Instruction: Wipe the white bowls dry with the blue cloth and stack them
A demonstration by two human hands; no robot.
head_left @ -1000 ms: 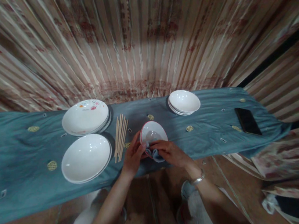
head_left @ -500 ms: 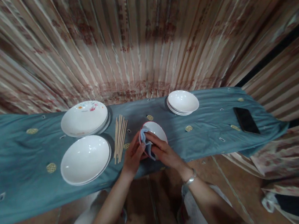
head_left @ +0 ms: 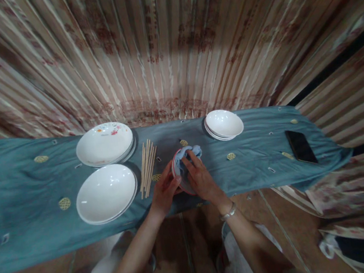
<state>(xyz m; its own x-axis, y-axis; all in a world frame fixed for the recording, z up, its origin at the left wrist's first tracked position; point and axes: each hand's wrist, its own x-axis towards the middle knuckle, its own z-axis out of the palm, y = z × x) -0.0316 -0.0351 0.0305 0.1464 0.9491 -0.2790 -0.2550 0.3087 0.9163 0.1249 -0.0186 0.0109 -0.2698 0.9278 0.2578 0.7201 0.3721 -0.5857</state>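
My left hand grips the left side of a red-rimmed bowl, its thumb over the rim. A light blue cloth lies bunched inside the bowl and over its far edge. My right hand presses the cloth against the bowl with its fingers, covering much of the inside. To the left of my hands lie several wooden chopsticks, side by side.
At the left stand a stack of flower-patterned plates and a stack of white dishes. Stacked small white bowls sit back right, and a black phone lies farther right. A blue-green cloth covers the table; a pleated curtain hangs behind.
The cloth has moved from the bowl's left rim to its far and right part, with my right hand's fingers spread over it. My left hand still holds the bowl.
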